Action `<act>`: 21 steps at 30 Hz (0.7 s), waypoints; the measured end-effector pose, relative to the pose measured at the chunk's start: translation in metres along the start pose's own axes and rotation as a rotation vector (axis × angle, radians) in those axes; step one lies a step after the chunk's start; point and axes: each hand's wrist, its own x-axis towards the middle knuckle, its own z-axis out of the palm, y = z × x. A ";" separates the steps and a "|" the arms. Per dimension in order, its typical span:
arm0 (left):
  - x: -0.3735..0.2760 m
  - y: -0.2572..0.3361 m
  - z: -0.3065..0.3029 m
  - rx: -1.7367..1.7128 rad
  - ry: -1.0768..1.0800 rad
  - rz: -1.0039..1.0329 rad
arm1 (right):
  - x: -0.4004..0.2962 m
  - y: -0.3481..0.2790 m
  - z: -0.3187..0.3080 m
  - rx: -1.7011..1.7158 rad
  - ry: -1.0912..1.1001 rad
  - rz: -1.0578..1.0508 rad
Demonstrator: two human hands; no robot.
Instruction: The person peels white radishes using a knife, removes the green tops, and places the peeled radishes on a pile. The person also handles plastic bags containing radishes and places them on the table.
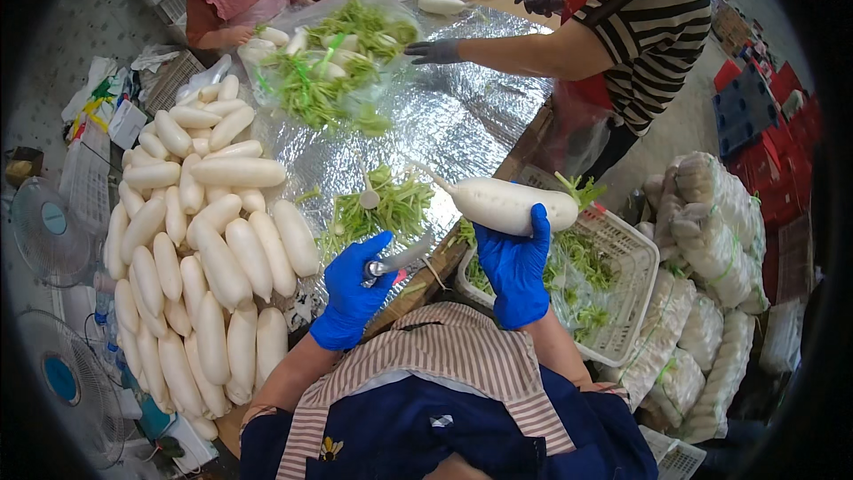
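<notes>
In a blue glove, my left hand [353,290] grips a knife [402,259] whose blade points right, over the near edge of the table. My right hand [516,260], gloved in blue too, holds up a white daikon radish [513,203]. The radish lies nearly level, its thin root tip to the left and a stub of green stalks [581,190] at its right end. Blade and radish are apart. Cut radish greens [383,207] lie heaped on the foil-covered table [466,127] just beyond the knife. Left of my left hand rises a large pile of white radishes [213,267].
A white plastic basket [630,280] of trimmings stands by my right arm. Bagged radishes [713,233] are stacked at the right. A clear bag with greens [333,60] lies across the table. Co-workers' hands [436,52] reach in there. Fans [63,373] stand at the left.
</notes>
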 end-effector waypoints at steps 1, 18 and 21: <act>0.004 0.007 0.004 0.101 -0.010 0.073 | 0.000 0.000 -0.003 0.015 0.003 0.008; 0.012 -0.009 0.052 0.267 -0.137 -0.068 | -0.011 0.003 -0.019 -0.019 0.075 0.024; -0.008 -0.050 0.046 0.042 -0.185 -0.394 | -0.013 -0.002 -0.025 -0.027 0.024 -0.047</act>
